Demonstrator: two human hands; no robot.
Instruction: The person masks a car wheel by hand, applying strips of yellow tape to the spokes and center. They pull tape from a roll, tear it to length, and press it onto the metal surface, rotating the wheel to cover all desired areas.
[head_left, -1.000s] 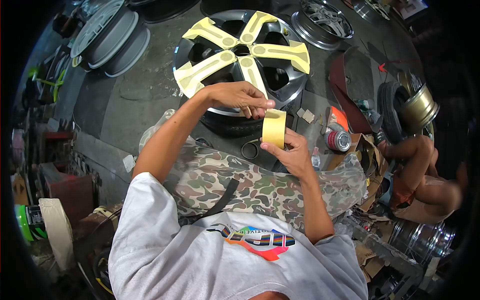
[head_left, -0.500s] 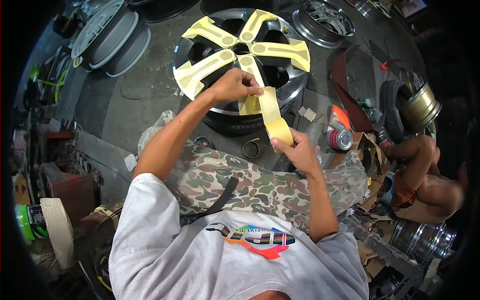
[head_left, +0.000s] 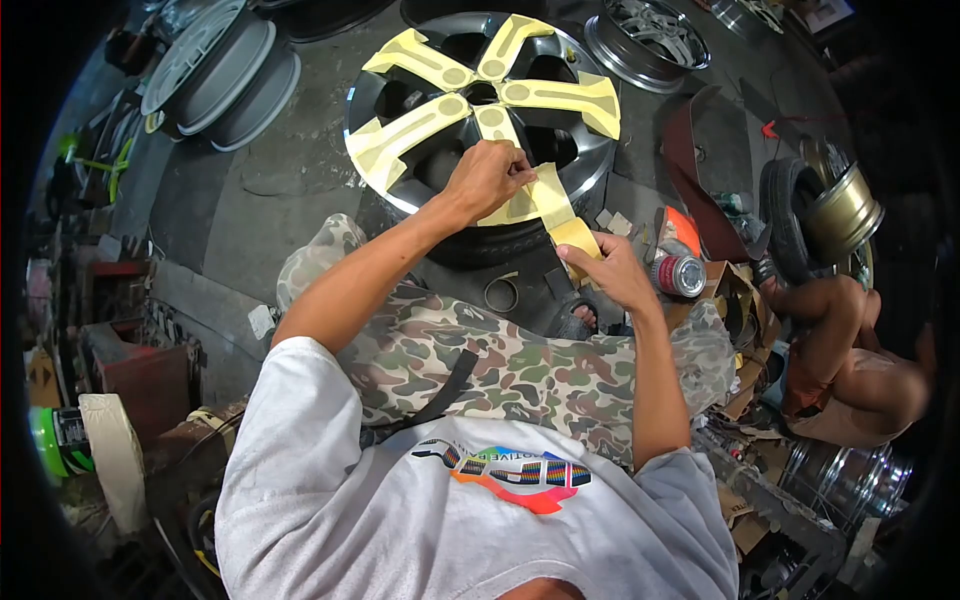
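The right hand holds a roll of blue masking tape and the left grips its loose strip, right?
No: the head view shows the roll of masking tape is yellow, not blue. The right hand holds it and the left hand grips its strip.

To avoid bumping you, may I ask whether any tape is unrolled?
Partly unrolled: a strip stretches from the roll in the right hand to the left hand.

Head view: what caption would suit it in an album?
Left hand and right hand hold yellow tape by a wheel's near edge.
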